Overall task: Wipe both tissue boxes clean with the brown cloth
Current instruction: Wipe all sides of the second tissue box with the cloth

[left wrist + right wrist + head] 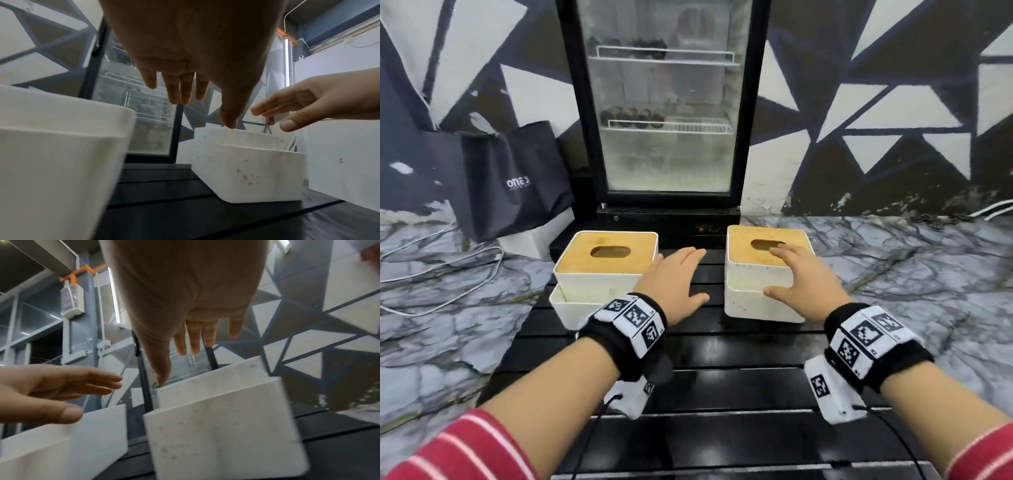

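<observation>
Two white tissue boxes with wooden lids stand on a black slatted surface (722, 377). The left box (602, 260) (57, 146) (72, 443) looks clean. The right box (756, 298) (246, 170) (222, 426) has dark speckles on its sides. My left hand (688, 274) (203, 104) hovers open in the gap between the boxes, holding nothing. My right hand (787, 272) (176, 361) is open with fingers spread just over the right box's lid and front edge. No brown cloth is in view.
A glass-door fridge (664, 102) stands right behind the boxes. A black bag (517, 181) leans at the back left, with white cables (431, 267) on the marble counter (928, 274) beside it.
</observation>
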